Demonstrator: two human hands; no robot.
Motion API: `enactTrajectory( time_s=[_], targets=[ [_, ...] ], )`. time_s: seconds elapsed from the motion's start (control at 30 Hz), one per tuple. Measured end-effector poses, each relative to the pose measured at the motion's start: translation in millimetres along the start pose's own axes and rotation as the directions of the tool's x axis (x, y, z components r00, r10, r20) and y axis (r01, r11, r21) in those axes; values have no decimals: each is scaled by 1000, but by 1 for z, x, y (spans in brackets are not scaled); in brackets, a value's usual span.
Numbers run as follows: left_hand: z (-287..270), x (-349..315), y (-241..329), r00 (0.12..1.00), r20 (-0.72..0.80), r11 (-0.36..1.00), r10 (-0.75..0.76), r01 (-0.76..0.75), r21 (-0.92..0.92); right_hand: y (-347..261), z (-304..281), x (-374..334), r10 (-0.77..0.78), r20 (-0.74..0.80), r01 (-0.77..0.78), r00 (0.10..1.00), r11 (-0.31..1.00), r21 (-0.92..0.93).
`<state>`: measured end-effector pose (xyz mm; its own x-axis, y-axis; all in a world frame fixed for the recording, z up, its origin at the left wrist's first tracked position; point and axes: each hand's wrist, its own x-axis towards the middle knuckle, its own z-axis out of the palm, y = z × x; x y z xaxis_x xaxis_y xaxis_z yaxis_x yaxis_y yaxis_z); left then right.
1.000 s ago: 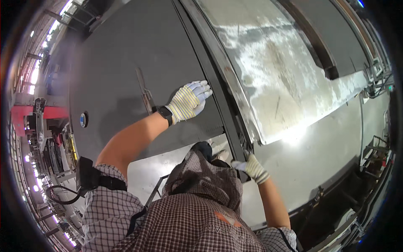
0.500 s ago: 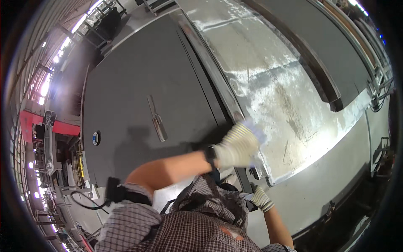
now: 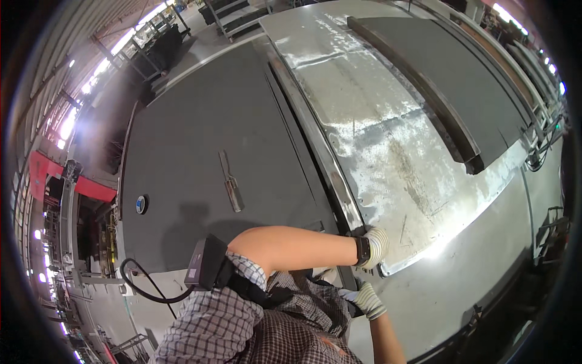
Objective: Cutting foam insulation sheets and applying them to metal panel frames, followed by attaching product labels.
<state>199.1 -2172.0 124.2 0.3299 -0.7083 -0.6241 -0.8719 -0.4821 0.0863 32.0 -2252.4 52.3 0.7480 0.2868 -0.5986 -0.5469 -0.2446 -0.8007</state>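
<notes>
Gripping a dark strip (image 3: 347, 279) with our right hand (image 3: 367, 301), lower centre; left hand (image 3: 377, 247) above, closure we cannot tell.

No words or numbers can be read. A small round disc (image 3: 141, 204) has a blue-and-white face whose marks are too small to make out. The checked apron (image 3: 291, 340) carries a blurred orange print; the black box (image 3: 211, 262) bears a small illegible label (image 3: 195, 269).
</notes>
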Motion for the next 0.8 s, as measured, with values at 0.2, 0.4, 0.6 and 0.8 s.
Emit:
enactTrajectory(
  time_s=[0.2,0.4,0.6,0.8],
  targets=[
    [-10,-7,-33,979,-200,999,33,-26,41,64,-11,-103,169,-10,-165,986,969,182],
    [4,-11,-47,984,-174,999,35,-32,20,243,-43,-280,737,-54,-734,674,676,63],
    [-1,-23,-50,958,-285,999,33,-37,-11,311,-89,-234,790,-188,-696,583,606,385],
    [10,-56,-36,823,-568,969,23,-157,-188,320,-212,3,477,-331,-262,814,811,523]
  ],
)
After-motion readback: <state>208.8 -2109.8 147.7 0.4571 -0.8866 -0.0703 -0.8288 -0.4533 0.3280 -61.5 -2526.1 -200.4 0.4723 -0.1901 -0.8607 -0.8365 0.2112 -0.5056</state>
